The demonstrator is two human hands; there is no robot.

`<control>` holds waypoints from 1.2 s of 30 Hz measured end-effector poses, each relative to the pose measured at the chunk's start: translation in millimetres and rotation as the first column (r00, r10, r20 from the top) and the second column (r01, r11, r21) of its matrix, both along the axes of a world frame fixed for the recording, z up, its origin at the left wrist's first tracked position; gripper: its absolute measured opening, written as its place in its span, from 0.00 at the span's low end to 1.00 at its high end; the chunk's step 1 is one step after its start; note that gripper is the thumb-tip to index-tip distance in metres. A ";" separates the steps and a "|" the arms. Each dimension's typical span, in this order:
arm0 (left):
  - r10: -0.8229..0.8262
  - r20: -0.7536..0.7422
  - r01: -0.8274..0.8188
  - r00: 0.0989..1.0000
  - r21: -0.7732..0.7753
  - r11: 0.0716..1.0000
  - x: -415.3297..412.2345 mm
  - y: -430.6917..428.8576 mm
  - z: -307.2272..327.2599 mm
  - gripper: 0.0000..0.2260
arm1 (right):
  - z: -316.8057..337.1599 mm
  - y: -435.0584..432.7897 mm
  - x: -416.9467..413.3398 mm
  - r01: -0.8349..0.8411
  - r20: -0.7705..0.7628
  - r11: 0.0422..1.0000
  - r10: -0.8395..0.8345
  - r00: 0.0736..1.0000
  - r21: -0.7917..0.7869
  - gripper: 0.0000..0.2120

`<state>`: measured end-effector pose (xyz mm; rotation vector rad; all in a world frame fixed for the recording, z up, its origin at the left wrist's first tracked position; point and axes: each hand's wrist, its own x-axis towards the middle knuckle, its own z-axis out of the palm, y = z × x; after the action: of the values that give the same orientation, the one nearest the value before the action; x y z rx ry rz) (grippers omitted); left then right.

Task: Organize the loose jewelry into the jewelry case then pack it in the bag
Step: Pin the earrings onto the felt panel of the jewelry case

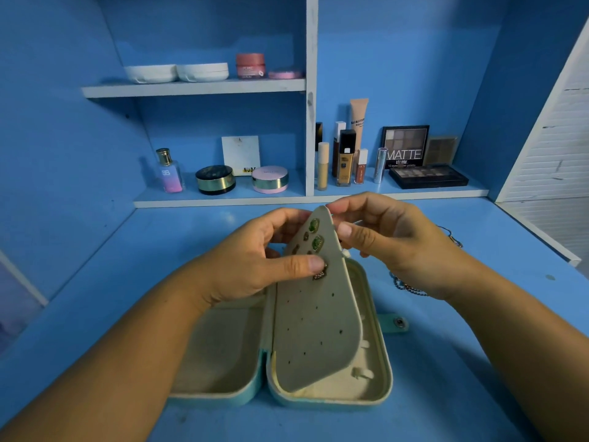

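Two bare forearms come in from 7 and 5 o'clock and meet over the open jewelry case [220, 393], a teal shell with a beige lining that lies flat on the blue tabletop [121, 282], both halves facing up. From the hinge between the halves the earring panel [318, 339] stands tilted up, its pierced face turned toward 9 o'clock. The left hand [251, 263] holds the panel near its top: its grip is closed, thumb pressed flat on the face over a small dark stud [320, 275], fingers curled behind. Just above the thumb, two green earrings [316, 241] sit pinned in the panel. The right hand [395, 247] meets the panel from 3 o'clock, its grip narrow, a curled fingertip on the top edge and the thumb at the back; whether it pinches anything else there cannot be told. A beaded chain [409, 288] lies loose on the tabletop at 2 o'clock from the case, partly under the right wrist. The case's snap tab [397, 323] sticks out at 3 o'clock. At 12 o'clock, a shelf [414, 194] carries an eyeshadow palette [427, 177], makeup bottles, compacts and a perfume bottle [170, 172].
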<state>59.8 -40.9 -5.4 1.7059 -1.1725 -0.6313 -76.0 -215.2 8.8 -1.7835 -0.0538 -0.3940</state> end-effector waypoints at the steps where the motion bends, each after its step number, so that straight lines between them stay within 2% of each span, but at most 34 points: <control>1: 0.003 -0.006 -0.003 1.000 -0.006 1.000 0.5 -0.4 -0.6 0.38 | 0.6 -1.3 -0.2 0.005 -0.008 1.000 -0.006 1.000 -0.018 0.15; 3: 0.014 -0.013 -0.014 1.000 -0.015 1.000 1.2 -1.0 -1.6 0.37 | 0.4 -9.4 0.7 0.070 -0.028 0.994 -0.073 0.997 -0.078 0.13; 5: 0.023 -0.012 -0.024 1.000 -0.023 0.999 1.9 -1.2 -2.4 0.34 | -2.5 -24.6 3.0 0.233 -0.023 0.943 -0.245 0.969 -0.236 0.08; 8: 0.021 -0.005 -0.021 1.000 -0.032 0.999 3.0 0.0 -2.6 0.33 | -8.2 -48.4 5.0 0.426 0.022 0.715 -0.499 0.866 -0.555 0.05; 11: 0.017 -0.017 -0.018 1.000 -0.047 0.999 4.8 1.1 -1.6 0.31 | -17.0 -64.1 6.8 0.392 -0.011 0.582 -0.568 0.823 -0.713 0.06; 16: -0.021 -0.066 0.014 0.998 -0.101 0.995 9.5 3.9 -0.4 0.31 | -30.9 -77.5 13.0 0.282 -0.047 0.477 -0.568 0.822 -0.833 0.10; 21: -0.041 -0.139 0.023 0.989 -0.130 0.991 18.3 6.8 -3.0 0.36 | -35.0 -85.3 14.3 0.250 -0.046 0.410 -0.590 0.806 -0.877 0.10; 25: -0.052 -0.178 0.025 0.983 -0.152 0.988 20.8 7.6 -4.6 0.39 | -33.3 -89.9 13.9 0.247 -0.050 0.417 -0.585 0.809 -0.875 0.07; 31: -0.101 -0.218 0.063 0.971 -0.175 0.983 22.3 9.2 -5.5 0.32 | -37.1 -82.6 18.5 0.215 -0.064 0.437 -0.542 0.838 -0.874 0.07; 34: -0.115 -0.223 0.074 0.968 -0.183 0.980 23.5 9.6 -5.6 0.35 | -38.6 -81.1 20.0 0.212 -0.083 0.449 -0.552 0.829 -0.868 0.08; 36: -0.118 -0.220 0.077 0.968 -0.186 0.980 24.0 10.3 -5.9 0.33 | -38.9 -80.6 20.5 0.211 -0.089 0.457 -0.552 0.829 -0.864 0.08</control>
<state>83.8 -30.6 -11.2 1.3924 -1.1166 -0.7421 -55.4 -295.8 -30.1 -2.8363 0.5539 -0.3833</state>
